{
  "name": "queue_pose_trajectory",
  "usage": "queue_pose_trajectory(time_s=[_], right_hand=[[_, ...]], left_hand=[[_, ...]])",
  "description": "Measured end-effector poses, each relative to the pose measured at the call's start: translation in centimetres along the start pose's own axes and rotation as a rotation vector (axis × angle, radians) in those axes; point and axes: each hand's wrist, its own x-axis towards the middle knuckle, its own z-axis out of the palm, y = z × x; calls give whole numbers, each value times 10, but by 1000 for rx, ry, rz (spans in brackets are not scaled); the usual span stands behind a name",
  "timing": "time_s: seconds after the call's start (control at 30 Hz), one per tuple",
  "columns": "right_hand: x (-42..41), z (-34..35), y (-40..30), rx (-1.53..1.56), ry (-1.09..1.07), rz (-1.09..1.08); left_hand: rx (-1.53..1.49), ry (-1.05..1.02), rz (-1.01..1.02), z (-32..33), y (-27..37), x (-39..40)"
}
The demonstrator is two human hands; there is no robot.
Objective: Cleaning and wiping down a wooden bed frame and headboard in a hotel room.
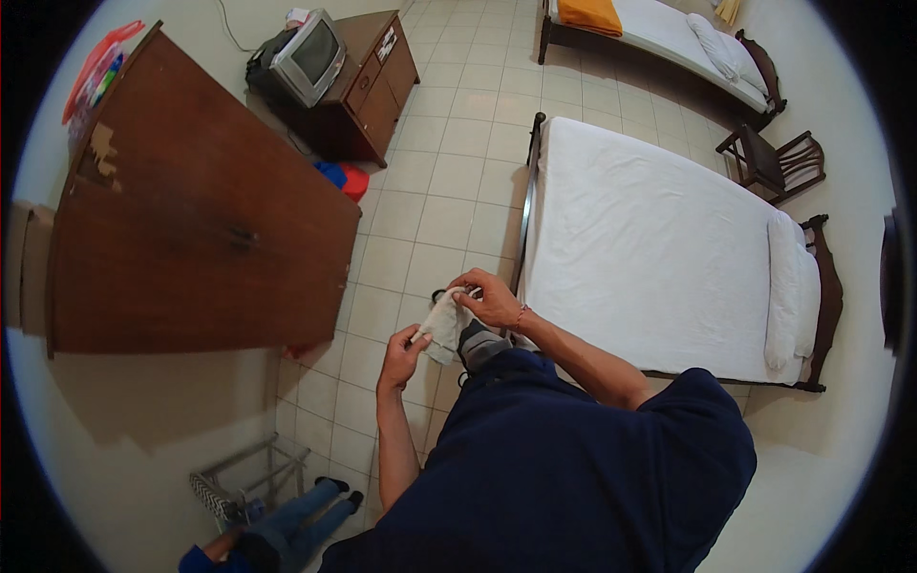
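A small off-white cloth (444,321) is stretched between my two hands above the tiled floor. My left hand (402,358) pinches its lower left edge between thumb and fingers. At its upper right corner, my right hand (490,299), with a thin reddish bracelet at the wrist, grips the fabric with bent fingers. Part of a dark round thing shows behind the cloth's top; I cannot tell what it is. Just below the hands are grey and dark clothing and my navy shirt (559,458).
A bed with a white sheet (645,251) stands close on the right, a second bed (659,29) behind it, with a wooden chair (770,161) nearby. At left are a wooden wardrobe (215,215) and a cabinet (365,86) with a television (311,57). Another person (286,523) is at lower left beside a metal rack (251,465).
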Motion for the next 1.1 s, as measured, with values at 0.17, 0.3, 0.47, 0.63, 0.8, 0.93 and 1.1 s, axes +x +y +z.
queue_pose_trajectory(time_s=[0.17,0.3,0.47,0.63,0.8,0.93,1.1], right_hand=[[78,-20,22,-33,90,78],[143,-48,30,-44,164,98],[236,-116,37,-28,274,88],[313,-178,36,-76,254,15],[387,-221,51,-63,263,58],[453,-254,55,65,306,104],[542,-299,64,156,359,157]], left_hand=[[184,-59,12,-22,44,97],[284,-149,16,-39,70,191],[414,-258,45,-45,151,310],[453,-280,118,-49,197,414],[392,-298,143,-50,221,519],[430,-351,303,-59,239,617],[394,-409,345,-53,282,737]])
